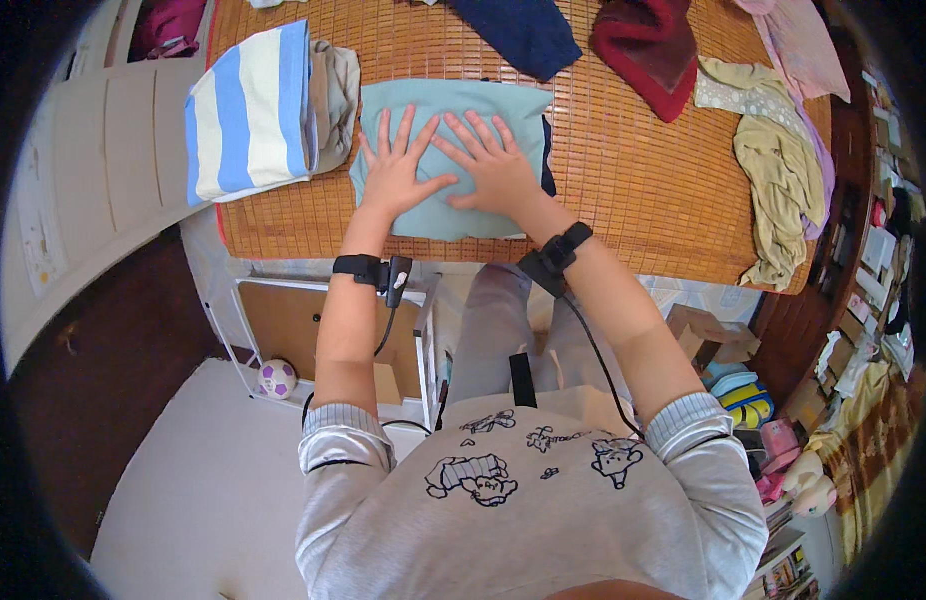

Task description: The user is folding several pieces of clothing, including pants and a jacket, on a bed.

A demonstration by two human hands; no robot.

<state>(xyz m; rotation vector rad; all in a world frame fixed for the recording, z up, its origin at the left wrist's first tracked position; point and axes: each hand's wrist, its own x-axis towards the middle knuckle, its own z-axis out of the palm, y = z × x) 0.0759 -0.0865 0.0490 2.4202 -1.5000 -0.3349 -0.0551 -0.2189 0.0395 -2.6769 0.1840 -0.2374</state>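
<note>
A folded light teal garment [453, 215] lies flat on the bamboo mat [623, 190], with dark cloth showing from under its right edge. On its left half, my left hand [395, 170] rests palm down with the fingers spread. My right hand [493, 165] presses flat on the right half, its fingers also apart. The two thumbs point toward each other over the cloth. Neither hand grips anything. Left of the teal garment sits a folded blue-and-white striped cloth [251, 115], touching a folded beige-grey garment [333, 105].
Beyond the teal garment lie a navy cloth [523, 35] and a dark red garment [648, 50]. Yellowish clothes [778, 180] and a pink cloth [808, 45] are along the right edge. Below the mat's edge stand a white-framed board [328, 330], a ball [277, 378] and cardboard boxes [703, 335].
</note>
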